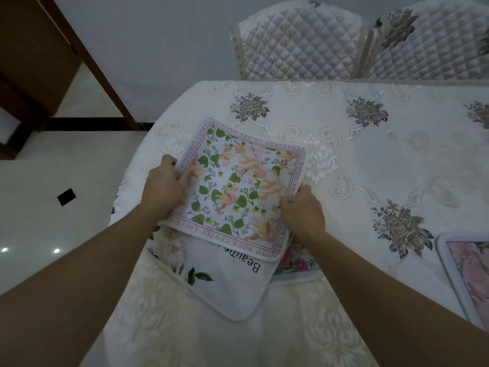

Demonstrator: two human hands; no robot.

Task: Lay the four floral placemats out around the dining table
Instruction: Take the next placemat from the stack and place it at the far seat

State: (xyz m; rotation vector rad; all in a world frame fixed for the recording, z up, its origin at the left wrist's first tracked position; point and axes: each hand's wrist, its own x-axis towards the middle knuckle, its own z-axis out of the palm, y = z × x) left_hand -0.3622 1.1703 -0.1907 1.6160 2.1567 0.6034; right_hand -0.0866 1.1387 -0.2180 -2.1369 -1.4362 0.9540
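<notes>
The top placemat [239,186] is a square with rounded corners, printed with green leaves, peach blossoms and a pink lettered border; it sits skewed on a small stack near the table's end. Under it lies a white placemat [227,290] with dark leaves and black lettering, and beneath that a third placemat [297,263] shows red flowers. A fourth, pinkish placemat [465,271] lies apart at the right edge.

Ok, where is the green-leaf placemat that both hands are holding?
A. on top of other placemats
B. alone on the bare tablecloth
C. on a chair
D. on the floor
A: the green-leaf placemat, gripped by the left hand and right hand, overlaps a white placemat beneath.
</notes>
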